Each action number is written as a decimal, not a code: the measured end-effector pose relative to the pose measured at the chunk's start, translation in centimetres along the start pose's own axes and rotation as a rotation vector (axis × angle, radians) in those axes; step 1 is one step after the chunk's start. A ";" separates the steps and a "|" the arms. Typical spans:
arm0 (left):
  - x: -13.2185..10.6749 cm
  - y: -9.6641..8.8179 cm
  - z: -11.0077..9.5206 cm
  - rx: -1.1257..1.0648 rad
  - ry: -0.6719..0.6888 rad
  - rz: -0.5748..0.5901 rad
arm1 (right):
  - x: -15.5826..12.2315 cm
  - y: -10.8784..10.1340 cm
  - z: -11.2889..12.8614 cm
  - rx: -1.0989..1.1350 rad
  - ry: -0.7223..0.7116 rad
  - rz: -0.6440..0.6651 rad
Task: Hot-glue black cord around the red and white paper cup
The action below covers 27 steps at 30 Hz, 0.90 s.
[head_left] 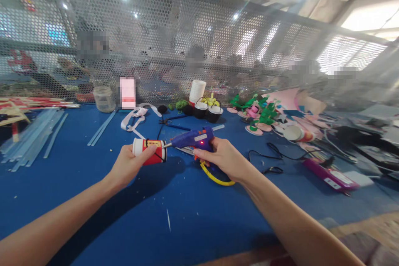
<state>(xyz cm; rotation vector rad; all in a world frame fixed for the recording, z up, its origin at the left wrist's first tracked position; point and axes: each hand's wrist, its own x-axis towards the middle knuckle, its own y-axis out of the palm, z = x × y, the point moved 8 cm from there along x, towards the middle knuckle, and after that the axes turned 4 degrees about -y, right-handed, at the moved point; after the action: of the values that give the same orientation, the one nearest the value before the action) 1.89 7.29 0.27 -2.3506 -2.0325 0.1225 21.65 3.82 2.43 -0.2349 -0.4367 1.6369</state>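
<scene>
My left hand (pixel 129 165) is closed around a red and white paper cup (pixel 152 158) that lies on its side in the air above the table. Black cord runs near the cup's right end, and a yellow label shows on its side. In my right hand (pixel 226 158) is a blue hot glue gun (pixel 190 138) with a small red light lit. Its metal nozzle points left and meets or nearly meets the cup's right end; I cannot tell if they touch. A yellow band (pixel 218 179) curves beneath the gun.
Glue sticks (pixel 34 137) lie at the left on the blue table (pixel 131 220). A glass jar (pixel 104 99), white ribbon (pixel 126 122), stacked cups (pixel 197 90) and green-and-pink craft pieces (pixel 254 129) stand behind. At right lie a purple power strip (pixel 330 174) and black cable (pixel 271 153). Perforated metal screen (pixel 171 45) closes the back.
</scene>
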 end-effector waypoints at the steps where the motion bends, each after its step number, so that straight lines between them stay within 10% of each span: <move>1: 0.1 0.0 0.1 -0.032 -0.013 0.004 | -0.1 0.1 0.1 -0.036 -0.003 0.017; 9: 0.3 0.2 0.9 -0.120 -0.083 0.024 | 1.2 -2.5 -0.5 -0.216 0.004 -0.092; 21: 0.1 0.4 1.5 0.037 -0.045 0.078 | 6.6 -6.3 -8.0 -0.722 0.213 -0.247; 27: -0.3 0.7 1.2 0.049 -0.057 0.048 | 5.9 -4.1 -3.6 -0.830 0.105 -0.307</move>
<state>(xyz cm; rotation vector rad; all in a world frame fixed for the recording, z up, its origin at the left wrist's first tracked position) 2.41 6.89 -1.02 -2.3943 -1.9740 0.2409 26.12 10.38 1.49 -0.8229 -1.0062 1.0645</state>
